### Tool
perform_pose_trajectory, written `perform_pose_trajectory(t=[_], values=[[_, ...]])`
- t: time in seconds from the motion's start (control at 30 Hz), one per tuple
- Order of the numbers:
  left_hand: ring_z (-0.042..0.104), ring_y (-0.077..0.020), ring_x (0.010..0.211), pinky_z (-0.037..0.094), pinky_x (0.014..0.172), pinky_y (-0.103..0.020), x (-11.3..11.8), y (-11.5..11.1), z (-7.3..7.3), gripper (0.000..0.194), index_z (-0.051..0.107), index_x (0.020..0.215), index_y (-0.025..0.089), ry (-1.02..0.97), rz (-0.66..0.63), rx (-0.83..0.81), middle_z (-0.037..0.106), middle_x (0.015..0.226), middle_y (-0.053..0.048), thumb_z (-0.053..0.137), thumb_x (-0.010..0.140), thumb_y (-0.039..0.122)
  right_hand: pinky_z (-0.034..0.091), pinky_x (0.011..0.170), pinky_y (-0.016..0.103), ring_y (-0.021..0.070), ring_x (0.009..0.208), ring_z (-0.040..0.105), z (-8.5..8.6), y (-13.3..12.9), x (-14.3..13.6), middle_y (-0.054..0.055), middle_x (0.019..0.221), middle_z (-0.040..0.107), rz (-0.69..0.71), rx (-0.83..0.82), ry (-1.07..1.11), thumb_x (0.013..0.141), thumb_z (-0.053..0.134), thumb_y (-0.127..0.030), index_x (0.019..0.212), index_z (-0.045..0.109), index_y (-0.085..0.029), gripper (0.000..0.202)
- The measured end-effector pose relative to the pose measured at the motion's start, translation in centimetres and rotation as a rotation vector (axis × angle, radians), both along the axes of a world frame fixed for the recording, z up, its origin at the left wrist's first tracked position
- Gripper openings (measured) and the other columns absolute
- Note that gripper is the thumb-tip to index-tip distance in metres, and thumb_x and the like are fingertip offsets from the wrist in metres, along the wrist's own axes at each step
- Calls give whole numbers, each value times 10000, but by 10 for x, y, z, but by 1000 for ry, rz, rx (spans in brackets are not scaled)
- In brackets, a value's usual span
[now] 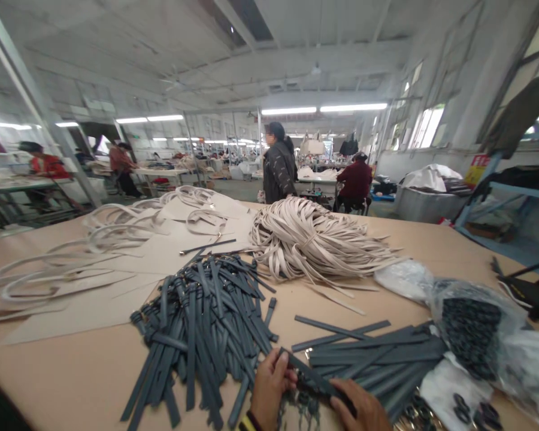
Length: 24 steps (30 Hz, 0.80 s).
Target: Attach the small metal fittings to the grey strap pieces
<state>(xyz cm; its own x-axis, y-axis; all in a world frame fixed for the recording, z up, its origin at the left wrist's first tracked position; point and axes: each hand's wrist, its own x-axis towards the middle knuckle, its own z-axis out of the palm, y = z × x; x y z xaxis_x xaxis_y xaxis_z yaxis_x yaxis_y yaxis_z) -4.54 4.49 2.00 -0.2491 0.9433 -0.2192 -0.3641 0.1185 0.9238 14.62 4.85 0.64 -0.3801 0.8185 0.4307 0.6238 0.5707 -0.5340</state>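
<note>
Between both hands I hold a dark grey strap slantwise over the near edge of the table. My left hand pinches its upper end between thumb and fingers. Around its lower end, my right hand is closed, partly cut off by the bottom of the view. To the left lies a heap of similar straps with small metal fittings. Flat grey straps are piled just beyond my right hand. Small dark pieces show blurred below the held strap.
A large bundle of beige straps lies mid-table, and beige panels with handles cover the left. Plastic bags of black parts and loose metal rings are at the right. A person stands beyond the table; others sit farther back.
</note>
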Motion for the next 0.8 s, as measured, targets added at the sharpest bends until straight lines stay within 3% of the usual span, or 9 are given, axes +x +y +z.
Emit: perform_pose_trajectory(t=[0.1, 0.2, 0.8], values=[[515, -96, 476, 407, 439, -197, 2, -1, 7, 323, 508, 695, 148, -33, -3, -9, 536, 567, 14, 620, 623, 442, 500, 787, 323, 212, 906, 599, 2, -2, 4, 62, 998, 637, 0, -80, -10, 798, 467, -255, 1050, 557, -201, 273], [517, -75, 462, 411, 430, -175, 3, 0, 7, 332, 489, 693, 139, -67, 0, -31, 545, 592, 13, 618, 622, 437, 496, 780, 330, 206, 888, 598, 9, -3, 5, 69, 967, 636, 8, -146, -2, 800, 453, -254, 1004, 560, -186, 240], [528, -66, 503, 416, 450, -154, 3, -1, 6, 279, 504, 786, 121, -131, 11, 5, 532, 595, 23, 593, 688, 367, 452, 771, 291, 190, 863, 583, 20, -5, 4, 67, 912, 632, 84, -198, -13, 850, 400, -241, 958, 576, -181, 215]])
